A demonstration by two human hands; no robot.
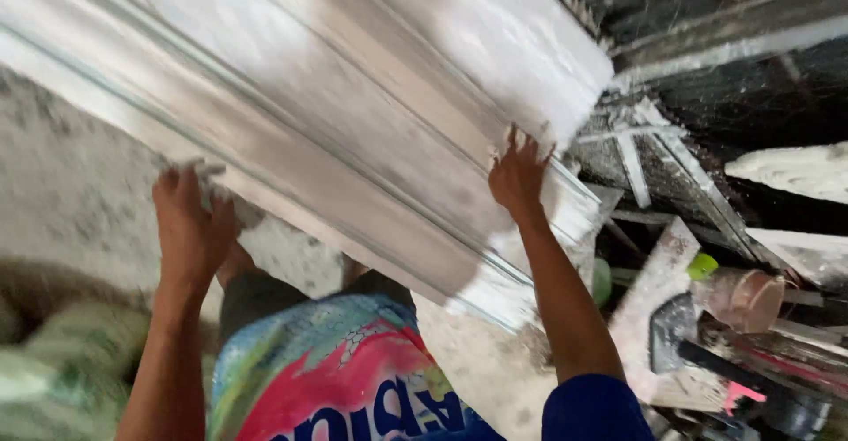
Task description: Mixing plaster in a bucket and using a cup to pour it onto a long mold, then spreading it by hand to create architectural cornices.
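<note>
Nearest to you, low in the view, a bright pink and blue printed sack [336, 379] lies across your lap, below the work, and your blue sleeve [592, 410] shows at the bottom edge.

Above the sack, both your arms reach up to a long white moulded cornice panel [336, 114]. Your left hand [190, 224] sits under its lower edge, palm up against the underside, with the fingers [181, 180] curled over the rim; that hand seems to be taking the weight, which is probably why it is placed below the panel and not on its face. Motion blur hides just how tight the fingers close. Your right hand [519, 176] lies flat on the ribbed face near the panel's end, fingers [530, 145] spread and pressed against the surface, not pinching anything. It looks like a steadying hold that keeps the end from swinging.

The panel's long axis runs on a slant from the upper left of the view down to the lower right. Its cut end points toward the lower right, close to your right hand, and its raised ribs run along the same line. It hangs in the air between your hands, clear of the floor [62, 185].

Farther off to the right, well apart from the panel, lie white plaster strips [632, 163] on a dark rack, a brownish plastic cup [746, 300] on its side, and a dark trowel-like tool [676, 330].
</note>
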